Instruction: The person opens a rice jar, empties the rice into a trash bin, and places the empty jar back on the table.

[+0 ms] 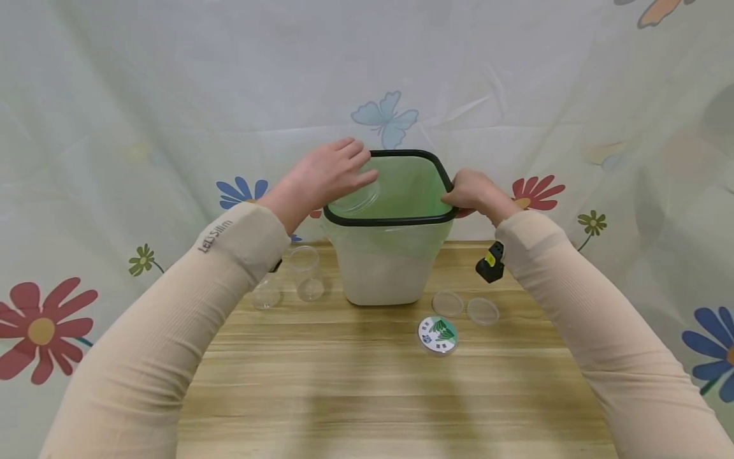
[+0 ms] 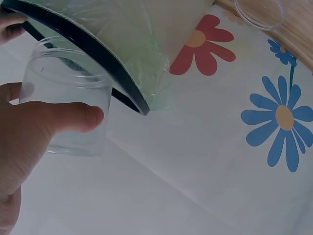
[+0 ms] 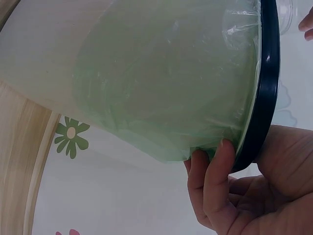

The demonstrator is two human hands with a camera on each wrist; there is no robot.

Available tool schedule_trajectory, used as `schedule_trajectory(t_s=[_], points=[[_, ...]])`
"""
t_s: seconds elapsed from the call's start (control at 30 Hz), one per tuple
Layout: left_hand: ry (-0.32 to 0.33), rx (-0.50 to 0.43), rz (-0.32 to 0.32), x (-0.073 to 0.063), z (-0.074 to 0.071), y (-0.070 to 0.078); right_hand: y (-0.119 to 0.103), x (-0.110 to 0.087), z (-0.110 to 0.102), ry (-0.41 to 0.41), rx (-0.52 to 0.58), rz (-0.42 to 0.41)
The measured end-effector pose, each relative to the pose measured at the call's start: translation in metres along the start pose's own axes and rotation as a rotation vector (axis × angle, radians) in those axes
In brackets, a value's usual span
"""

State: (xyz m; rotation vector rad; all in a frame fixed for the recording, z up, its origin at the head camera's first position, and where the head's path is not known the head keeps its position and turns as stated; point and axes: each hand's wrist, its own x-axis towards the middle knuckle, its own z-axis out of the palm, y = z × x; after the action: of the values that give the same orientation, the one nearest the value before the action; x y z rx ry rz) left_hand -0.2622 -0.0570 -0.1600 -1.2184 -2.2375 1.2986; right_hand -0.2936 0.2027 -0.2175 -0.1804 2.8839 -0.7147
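A white bin [image 1: 390, 277] with a black rim [image 1: 395, 222] and a thin green liner bag [image 1: 404, 182] stands on the wooden table. My left hand [image 1: 329, 172] holds a clear plastic jar [image 2: 68, 88] at the left of the bin's mouth, thumb [image 2: 78, 117] along its side. Nothing shows inside the jar. On the opposite side, my right hand [image 1: 476, 191] grips the rim, its fingers [image 3: 215, 171] curled beneath over the liner and the bin's outside.
Clear jars [image 1: 310, 290] stand left of the bin. In front, to the right, lie two clear round lids [image 1: 447, 304] and a round piece with a green-and-white label [image 1: 438, 335]. A flower-printed curtain [image 1: 287, 95] hangs behind the table.
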Motion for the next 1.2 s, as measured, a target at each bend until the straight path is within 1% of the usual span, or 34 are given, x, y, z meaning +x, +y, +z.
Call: schedule_trajectory(t_s=[0.17, 0.27, 0.4, 0.47, 0.63, 0.77, 0.9, 0.97, 1.07, 1.2], points=[[0.01, -0.007, -0.021, -0.002, 0.001, 0.0, 0.0, 0.001, 0.0, 0.0, -0.003, 0.001], [0.036, -0.039, -0.054, -0.004, 0.003, 0.0, 0.001, 0.001, 0.001, -0.002, -0.001, 0.0], [0.059, -0.095, -0.117, -0.008, 0.008, -0.001, 0.001, 0.0, 0.0, -0.002, 0.004, -0.001], [0.056, -0.118, -0.15, -0.01, 0.011, -0.001, 0.001, 0.0, 0.0, -0.001, 0.01, -0.003], [0.076, -0.188, -0.231, -0.014, 0.017, -0.003, 0.002, 0.0, 0.0, -0.003, 0.027, 0.002], [0.068, -0.305, -0.327, -0.017, 0.022, -0.006, 0.003, 0.0, -0.001, -0.001, 0.027, 0.012], [0.04, -0.455, -0.438, -0.022, 0.029, -0.01, 0.003, 0.0, -0.001, 0.003, 0.023, 0.015], [0.025, -0.513, -0.484, -0.024, 0.032, -0.013, 0.004, 0.0, -0.001, 0.002, 0.022, 0.014], [0.011, -0.606, -0.546, -0.028, 0.036, -0.016, 0.004, 0.0, -0.001, 0.002, 0.025, 0.015], [0.007, -0.7, -0.614, -0.034, 0.041, -0.017, 0.004, 0.0, -0.001, 0.0, 0.031, 0.02]])
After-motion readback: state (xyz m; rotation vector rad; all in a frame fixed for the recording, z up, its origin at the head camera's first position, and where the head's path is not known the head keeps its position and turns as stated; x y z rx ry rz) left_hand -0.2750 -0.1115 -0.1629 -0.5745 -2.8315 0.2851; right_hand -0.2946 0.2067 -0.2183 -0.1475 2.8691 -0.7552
